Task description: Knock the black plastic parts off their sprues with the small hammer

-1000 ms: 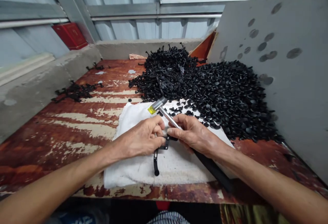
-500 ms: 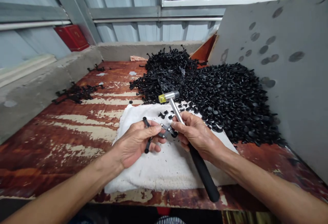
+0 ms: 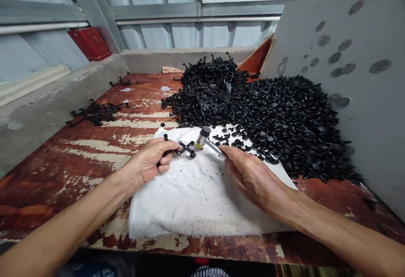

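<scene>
My left hand (image 3: pixel 152 158) is closed on a black branched piece (image 3: pixel 186 147) with small round ends, pinched between thumb and fingers. Its free arms stick out to the right, over a white cloth (image 3: pixel 180 209). My right hand (image 3: pixel 253 177) grips a small mallet (image 3: pixel 203 137) by its metal shaft; the black handle is hidden behind the hand and forearm. The mallet head has a yellow face turned down and a black face turned up. That head is just right of the branched piece, close to its round end. Small black discs with stems (image 3: pixel 238 142) lie by the cloth's far edge.
Behind the cloth rises a heap of black branched pieces (image 3: pixel 209 89), merging at right with a heap of loose black discs (image 3: pixel 284 116). More branched pieces (image 3: pixel 95 112) lie at left. A spotted grey panel (image 3: pixel 363 82) stands at right; a red box (image 3: pixel 90 43) sits on the ledge.
My right hand has swung the mallet so its yellow face points down. My left hand has moved left and slightly up with the branched piece. The hands are farther apart.
</scene>
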The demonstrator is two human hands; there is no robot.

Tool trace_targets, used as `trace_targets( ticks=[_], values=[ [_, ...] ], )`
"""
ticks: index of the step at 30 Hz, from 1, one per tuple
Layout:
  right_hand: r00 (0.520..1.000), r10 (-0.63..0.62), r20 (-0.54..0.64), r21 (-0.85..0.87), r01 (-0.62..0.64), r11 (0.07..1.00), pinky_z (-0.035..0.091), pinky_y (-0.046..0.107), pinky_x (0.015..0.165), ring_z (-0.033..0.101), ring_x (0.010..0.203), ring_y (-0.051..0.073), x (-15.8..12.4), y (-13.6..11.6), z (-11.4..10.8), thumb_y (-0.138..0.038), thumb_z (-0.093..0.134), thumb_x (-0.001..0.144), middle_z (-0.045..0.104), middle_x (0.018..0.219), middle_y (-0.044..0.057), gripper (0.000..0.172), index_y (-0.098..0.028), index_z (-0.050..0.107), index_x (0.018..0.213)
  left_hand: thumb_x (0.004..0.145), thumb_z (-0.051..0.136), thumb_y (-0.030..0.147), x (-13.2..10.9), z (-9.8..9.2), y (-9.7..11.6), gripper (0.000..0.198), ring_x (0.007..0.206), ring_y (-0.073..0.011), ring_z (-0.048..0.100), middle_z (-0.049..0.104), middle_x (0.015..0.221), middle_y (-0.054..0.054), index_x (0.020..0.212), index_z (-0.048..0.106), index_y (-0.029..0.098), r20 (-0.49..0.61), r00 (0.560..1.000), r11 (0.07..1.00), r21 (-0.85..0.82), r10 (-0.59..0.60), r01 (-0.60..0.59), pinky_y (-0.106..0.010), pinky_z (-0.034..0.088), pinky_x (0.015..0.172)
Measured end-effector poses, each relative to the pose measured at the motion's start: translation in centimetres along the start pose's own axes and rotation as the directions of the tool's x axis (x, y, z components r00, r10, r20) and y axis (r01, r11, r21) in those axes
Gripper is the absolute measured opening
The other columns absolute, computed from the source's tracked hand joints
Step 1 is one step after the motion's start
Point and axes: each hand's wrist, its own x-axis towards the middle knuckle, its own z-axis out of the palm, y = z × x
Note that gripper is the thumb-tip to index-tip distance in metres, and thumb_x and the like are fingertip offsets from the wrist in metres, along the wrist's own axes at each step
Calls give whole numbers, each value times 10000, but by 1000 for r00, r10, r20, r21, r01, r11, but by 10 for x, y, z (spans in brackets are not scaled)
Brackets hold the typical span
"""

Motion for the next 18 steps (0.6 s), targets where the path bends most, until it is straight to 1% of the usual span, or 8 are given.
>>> trace_targets(
  ticks=[2, 3, 6, 8, 10, 12, 14, 18],
  values=[
    [999, -41, -17, 18, 42, 999, 423, 296, 577, 563, 601, 174, -5, -2, -2, -153, 400, 863, 648, 729, 42, 233, -180, 600, 980, 737, 667, 63, 1, 2, 0, 167, 288, 3, 286, 528, 499, 45, 616, 566, 116, 3, 1000, 1000, 14, -3, 3, -118, 211, 258],
    [998, -38, -43, 46, 40, 998, 435, 297, 584, 576, 611, 175, -8, -1, -3, -171, 396, 878, 655, 741, 45, 240, -172, 596, 1011, 737, 664, 48, 1, 4, 1, 177, 287, 5, 292, 546, 519, 41, 621, 553, 122, -2, 1000, 1000, 17, -4, 4, -117, 211, 256],
    [992, 70, -101, 161, -53, 986, 448, 294, 570, 580, 618, 178, -17, 2, -6, -233, 413, 905, 635, 733, 37, 255, -163, 578, 1087, 727, 653, 1, 3, 10, 2, 229, 284, 5, 298, 536, 510, 53, 609, 513, 138, -12, 1000, 1000, 26, -9, 9, -113, 205, 254],
    [983, 164, -78, 244, -140, 960, 428, 279, 516, 546, 570, 167, -25, 5, -7, -271, 417, 920, 579, 667, 5, 269, -171, 564, 1122, 726, 656, -2, 4, 14, 3, 242, 284, 8, 289, 535, 506, 52, 602, 504, 140, -8, 1000, 998, 49, -24, 25, -111, 194, 253],
    [973, 228, -29, 311, -208, 927, 386, 264, 455, 491, 506, 153, -34, 7, -7, -303, 410, 933, 507, 604, -27, 276, -185, 556, 1135, 718, 672, 7, 6, 16, 4, 250, 289, 5, 290, 513, 488, 58, 598, 501, 145, 2, 999, 997, 69, -41, 40, -111, 193, 258],
    [967, 255, 4, 343, -241, 908, 349, 257, 419, 445, 471, 144, -42, 7, -7, -321, 410, 935, 450, 567, -46, 272, -196, 562, 1123, 704, 685, 11, 9, 18, 4, 256, 290, 0, 285, 459, 454, 78, 596, 501, 151, 16, 999, 996, 79, -51, 50, -112, 190, 263],
    [965, 264, 1, 354, -247, 902, 336, 254, 412, 443, 481, 145, -47, 7, -8, -327, 417, 930, 425, 561, -49, 263, -203, 573, 1101, 700, 690, 10, 12, 19, 4, 263, 290, -1, 277, 435, 442, 86, 595, 497, 155, 28, 998, 995, 87, -57, 55, -116, 185, 266],
    [958, 288, -1, 346, -270, 899, 344, 247, 424, 474, 526, 151, -49, 5, -11, -325, 426, 922, 428, 575, -43, 273, -196, 590, 1098, 736, 663, 1, 16, 21, 5, 239, 284, 2, 256, 469, 449, 71, 621, 510, 145, -4, 997, 990, 116, -80, 80, -122, 161, 271]
  ],
)
